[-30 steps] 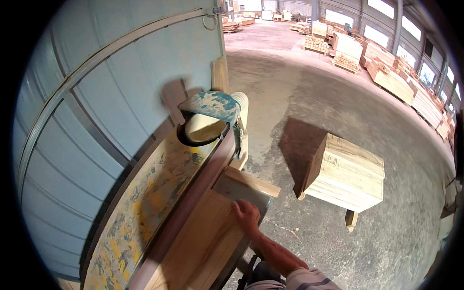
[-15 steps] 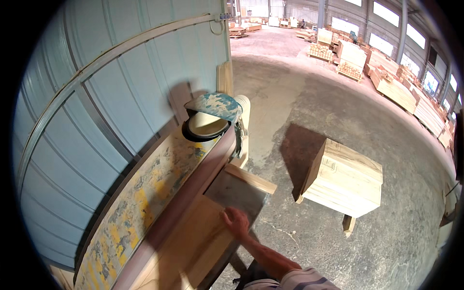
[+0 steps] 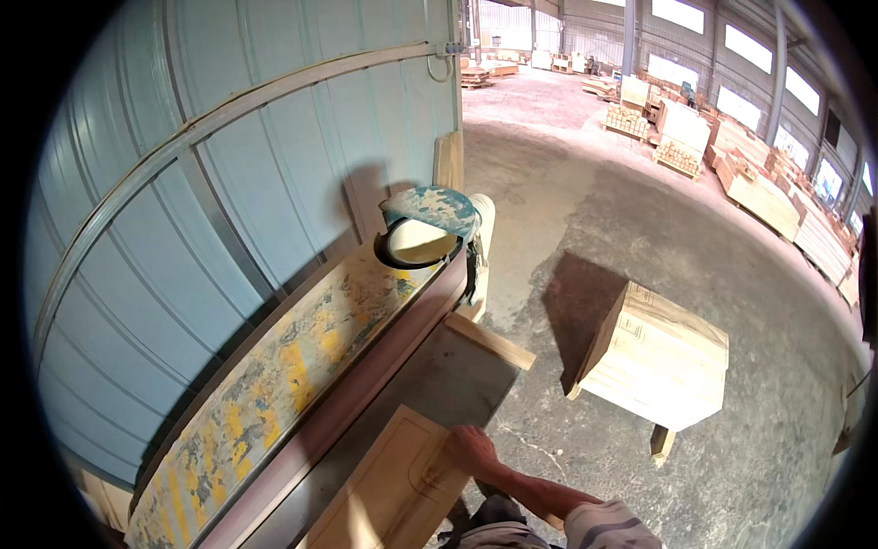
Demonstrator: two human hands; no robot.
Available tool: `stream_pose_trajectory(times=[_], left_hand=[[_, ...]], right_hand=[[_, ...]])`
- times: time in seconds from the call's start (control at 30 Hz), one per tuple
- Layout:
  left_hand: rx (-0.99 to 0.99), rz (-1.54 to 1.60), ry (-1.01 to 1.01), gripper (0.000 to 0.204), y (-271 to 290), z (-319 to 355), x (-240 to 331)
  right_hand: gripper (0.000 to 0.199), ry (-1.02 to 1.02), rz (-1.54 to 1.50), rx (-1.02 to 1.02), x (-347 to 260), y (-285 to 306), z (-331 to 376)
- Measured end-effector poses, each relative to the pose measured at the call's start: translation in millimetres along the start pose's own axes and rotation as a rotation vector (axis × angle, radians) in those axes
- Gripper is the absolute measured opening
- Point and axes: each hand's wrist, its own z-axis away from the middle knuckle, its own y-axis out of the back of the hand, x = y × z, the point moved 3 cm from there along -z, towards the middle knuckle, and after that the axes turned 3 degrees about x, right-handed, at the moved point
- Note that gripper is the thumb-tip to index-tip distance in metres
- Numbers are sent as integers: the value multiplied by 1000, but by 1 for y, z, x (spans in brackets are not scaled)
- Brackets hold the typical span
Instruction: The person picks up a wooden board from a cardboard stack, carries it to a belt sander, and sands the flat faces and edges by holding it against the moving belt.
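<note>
A pale moulded wooden panel (image 3: 389, 485) is laid flat on the grey table (image 3: 457, 384) of the long belt sander (image 3: 293, 384), its far corner gripped by the right hand (image 3: 468, 450), apparently not yet sanded; the left hand is unseen.

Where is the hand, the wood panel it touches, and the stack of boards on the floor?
right hand (image 3: 468, 448), head view, back of the hand.
wood panel (image 3: 389, 489), head view, flat top face.
stack of boards (image 3: 663, 366), head view, top board.
</note>
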Motion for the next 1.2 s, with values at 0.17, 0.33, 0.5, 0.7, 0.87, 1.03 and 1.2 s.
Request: stream_pose_trajectory(times=[0.17,0.33,0.5,0.7,0.87,1.03,1.2], left_hand=[[11,12,-8,28,-4,1,-2],[21,11,-26,32,-10,3,5],[45,12,-36,36,-8,10,9],[62,23,-46,42,-9,17,13],[133,56,-35,46,6,14,17],[172,895,-378,57,-22,-42,49],[215,986,-280,64,-27,-33,57]], right_hand=[[37,-23,97,-36,-3,-4,-10],[40,-54,-9,-86,4,5,-31],[41,-216,-389,-77,-1,19,-53],[48,-251,-812,233,-15,56,-68],[44,-131,-697,274,8,36,-85],[30,-203,-623,189,13,60,-87],[50,-193,-773,125,24,68,-94]])
